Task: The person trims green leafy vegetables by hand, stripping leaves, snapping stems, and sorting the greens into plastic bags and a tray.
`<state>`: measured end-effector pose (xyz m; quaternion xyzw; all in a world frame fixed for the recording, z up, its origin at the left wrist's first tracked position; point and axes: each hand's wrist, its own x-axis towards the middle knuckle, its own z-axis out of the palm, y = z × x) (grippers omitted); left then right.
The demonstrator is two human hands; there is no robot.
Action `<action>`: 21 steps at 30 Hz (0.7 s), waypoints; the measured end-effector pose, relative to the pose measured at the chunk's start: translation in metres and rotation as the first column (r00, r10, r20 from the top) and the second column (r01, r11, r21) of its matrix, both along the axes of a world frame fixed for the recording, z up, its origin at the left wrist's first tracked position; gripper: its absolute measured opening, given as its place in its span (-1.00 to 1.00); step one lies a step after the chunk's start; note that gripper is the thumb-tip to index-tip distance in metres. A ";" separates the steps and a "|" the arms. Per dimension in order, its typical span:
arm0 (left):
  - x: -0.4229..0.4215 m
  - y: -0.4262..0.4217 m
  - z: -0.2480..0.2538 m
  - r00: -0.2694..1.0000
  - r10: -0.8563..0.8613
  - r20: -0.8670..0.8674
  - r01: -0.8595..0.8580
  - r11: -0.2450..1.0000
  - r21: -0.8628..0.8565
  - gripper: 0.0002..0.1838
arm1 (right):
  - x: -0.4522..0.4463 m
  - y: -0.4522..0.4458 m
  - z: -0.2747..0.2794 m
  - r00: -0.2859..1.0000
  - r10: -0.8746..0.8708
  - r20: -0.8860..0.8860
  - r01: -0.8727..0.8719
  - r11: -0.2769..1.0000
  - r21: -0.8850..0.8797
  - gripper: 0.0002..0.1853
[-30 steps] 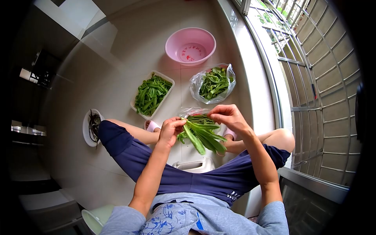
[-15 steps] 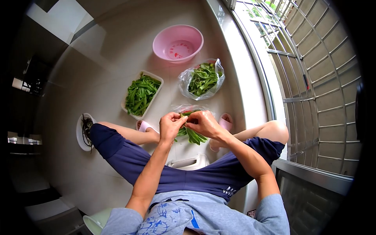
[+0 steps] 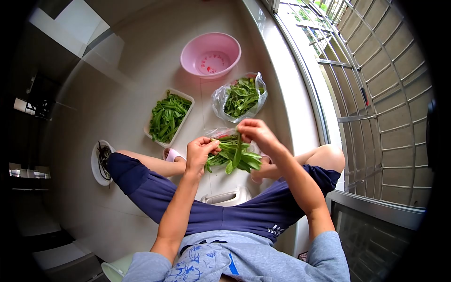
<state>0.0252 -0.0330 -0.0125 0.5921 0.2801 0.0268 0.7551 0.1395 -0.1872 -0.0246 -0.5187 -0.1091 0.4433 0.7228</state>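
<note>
My left hand [image 3: 200,153] pinches the pale stem end of a stalk of leafy greens, its fingertips closed. My right hand [image 3: 256,131], up and to the right of it, grips the top of one long green leaf [image 3: 238,151] that hangs down from the fingers. Below and between both hands lies a pile of leafy greens [image 3: 249,162] on a clear plastic bag [image 3: 221,132], between my feet. The hands partly cover this pile. How much of the stalk is inside my left fingers is hidden.
Ahead on the floor are a white tray [image 3: 190,109] of green leaves, a clear bag [image 3: 217,104] of greens and a pink basin [image 3: 187,55]. A white basket [image 3: 95,164] with dark stringy scraps sits left of my knee. A window track and metal bars [image 3: 361,117] run along the right.
My hands were together at the stalk and are now apart. The right hand has moved up and right with a leaf in it; the left has stayed nearly in place.
</note>
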 end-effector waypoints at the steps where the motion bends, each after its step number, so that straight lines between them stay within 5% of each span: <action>1: -0.002 0.005 0.001 0.999 0.001 -0.033 -0.003 0.997 -0.072 -0.92 | 0.007 -0.005 0.012 0.985 -0.039 0.165 0.045 0.998 -0.035 -0.89; 4: -0.006 0.015 0.004 0.997 -0.010 -0.074 0.001 0.992 -0.123 -0.91 | 0.019 -0.015 0.018 0.967 -0.107 0.233 0.122 0.991 -0.050 -0.87; 6: -0.007 0.019 0.004 0.994 -0.019 -0.110 0.000 0.985 -0.171 -0.90 | 0.017 -0.018 0.019 0.994 -0.072 0.080 0.082 0.989 -0.126 -0.85; 9: -0.006 0.020 0.005 0.992 -0.046 -0.118 0.023 0.982 -0.190 -0.90 | 0.003 -0.008 0.020 0.942 0.117 0.313 -0.044 0.972 -0.229 -0.81; 11: -0.005 0.017 0.007 0.991 -0.065 -0.121 0.042 0.982 -0.186 -0.90 | -0.007 0.001 0.023 0.916 0.255 0.309 -0.188 0.955 -0.231 -0.78; 17: -0.001 0.005 0.004 0.983 -0.128 -0.131 0.103 0.978 -0.183 -0.91 | -0.020 0.015 0.009 0.831 0.275 0.484 -0.224 0.961 -0.162 -0.73; 21: 0.002 0.000 0.005 0.977 -0.169 -0.128 0.153 0.980 -0.128 -0.91 | -0.017 0.011 0.021 0.722 0.409 0.558 -0.176 0.888 -0.424 -0.77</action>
